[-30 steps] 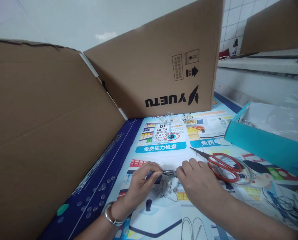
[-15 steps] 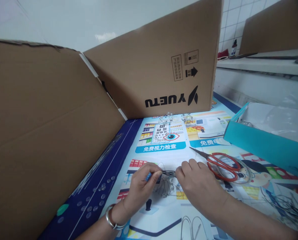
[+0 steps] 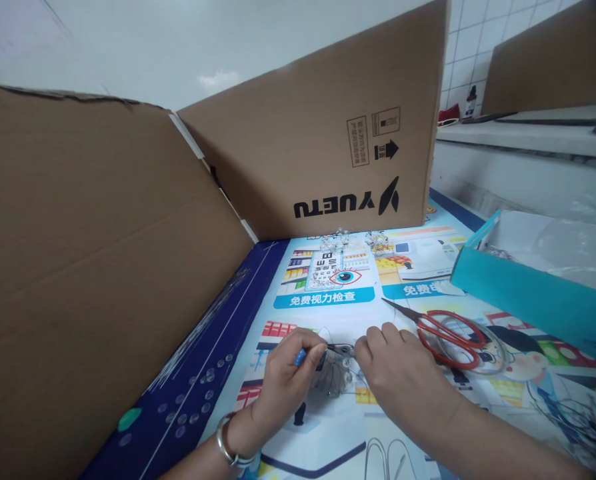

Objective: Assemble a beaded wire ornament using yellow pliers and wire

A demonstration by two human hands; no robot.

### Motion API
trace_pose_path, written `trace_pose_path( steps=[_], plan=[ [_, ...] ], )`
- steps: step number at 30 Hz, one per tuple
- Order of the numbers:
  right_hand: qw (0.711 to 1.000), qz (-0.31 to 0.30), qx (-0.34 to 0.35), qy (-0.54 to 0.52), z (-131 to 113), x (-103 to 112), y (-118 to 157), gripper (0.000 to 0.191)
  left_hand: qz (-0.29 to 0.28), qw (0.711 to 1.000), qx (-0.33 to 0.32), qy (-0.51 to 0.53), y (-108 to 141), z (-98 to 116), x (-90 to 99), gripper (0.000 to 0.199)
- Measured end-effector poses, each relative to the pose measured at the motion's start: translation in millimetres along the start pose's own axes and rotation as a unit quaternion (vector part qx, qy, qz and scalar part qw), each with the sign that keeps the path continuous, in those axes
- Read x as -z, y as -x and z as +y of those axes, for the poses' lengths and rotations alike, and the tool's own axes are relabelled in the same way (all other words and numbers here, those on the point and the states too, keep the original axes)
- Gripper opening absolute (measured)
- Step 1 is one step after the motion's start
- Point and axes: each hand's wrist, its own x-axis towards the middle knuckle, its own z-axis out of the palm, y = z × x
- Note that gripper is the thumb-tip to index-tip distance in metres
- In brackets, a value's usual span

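My left hand (image 3: pixel 288 373), with a silver bangle at the wrist, is closed around a small pliers-like tool. Its blue grip (image 3: pixel 301 357) shows behind the thumb, and its grey metal part (image 3: pixel 343 349) spans the gap to my right hand. The fingers of my right hand (image 3: pixel 395 360) are curled and pinched against that metal end; what lies inside them is hidden. Just below and between both hands is a tangle of thin wire and clear beads (image 3: pixel 335 377). Red-handled scissors (image 3: pixel 451 337) rest on the printed table cover beyond my right hand, over a coil of wire (image 3: pixel 501 357).
Cardboard panels (image 3: pixel 328 133) wall off the back and left. A teal box (image 3: pixel 528 283) holding clear plastic stands at right. Loose clear beads (image 3: pixel 193 419) and thin rods (image 3: pixel 203 320) lie left. Wire bundles (image 3: pixel 585 420) lie right, bent wires (image 3: pixel 378 457) in front, beaded clusters (image 3: pixel 335 240) behind.
The view has shifted slightly, so everything sits a little lower and further right. More of the tool's grey metal shows between my hands, which keep nearly the same grip.
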Motion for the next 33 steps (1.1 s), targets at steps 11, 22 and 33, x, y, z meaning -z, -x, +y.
trace_pose_path(
  steps=[11,22,33],
  plan=[
    [1.0,-0.01,0.006,-0.004,2.4,0.7,-1.9,0.016,-0.007,1.0,0.003,0.005,-0.7,0.1,1.3,0.009],
    [0.999,-0.011,-0.016,-0.039,6.0,-6.8,-3.9,0.011,-0.018,0.999,0.026,0.034,-0.3,-7.6,1.0,0.009],
    [1.0,0.0,-0.009,-0.027,7.0,0.7,-3.4,0.011,0.008,1.0,0.014,0.019,-1.8,-9.1,2.0,0.007]
  ],
)
